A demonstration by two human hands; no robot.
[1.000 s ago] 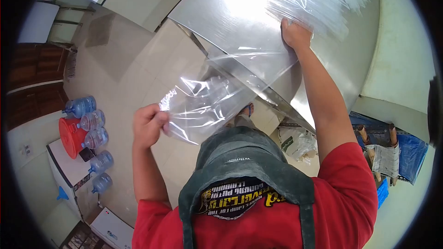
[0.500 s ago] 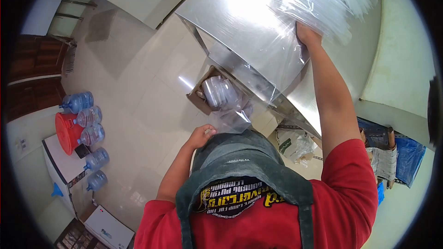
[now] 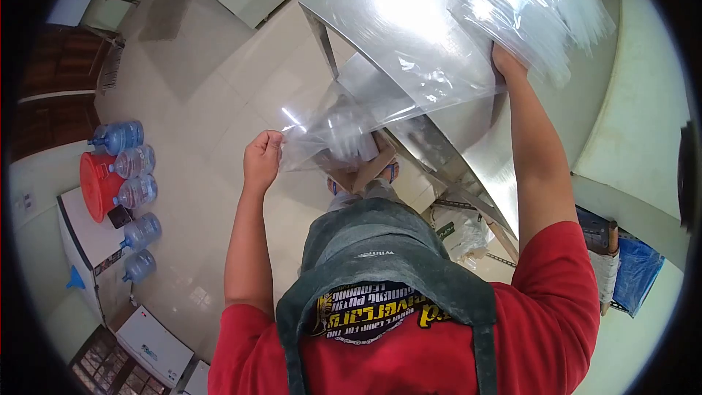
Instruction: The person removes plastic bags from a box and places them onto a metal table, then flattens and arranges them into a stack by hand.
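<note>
My left hand (image 3: 264, 155) is closed on the end of a clear plastic bag (image 3: 409, 95), held out over the floor left of the metal table (image 3: 380, 0). The bag stretches from there across the table's edge to my right hand (image 3: 510, 61). That hand rests at the table top, its fingers mostly hidden beneath or behind a pile of clear plastic bags (image 3: 519, 11); what it grips cannot be made out. Below the stretched bag, a cardboard box (image 3: 376, 170) with rolled clear plastic stands on the floor by my feet, seen partly through the film.
Several blue water bottles (image 3: 137, 192) and a red bucket (image 3: 101, 186) are at the left. A white bag (image 3: 468, 235) lies on a shelf below the table. Blue wrapped material (image 3: 638, 271) hangs at the right.
My left hand has moved left and forward, away from my apron, pulling the plastic bag out taut above the box. My right hand stays by the pile.
</note>
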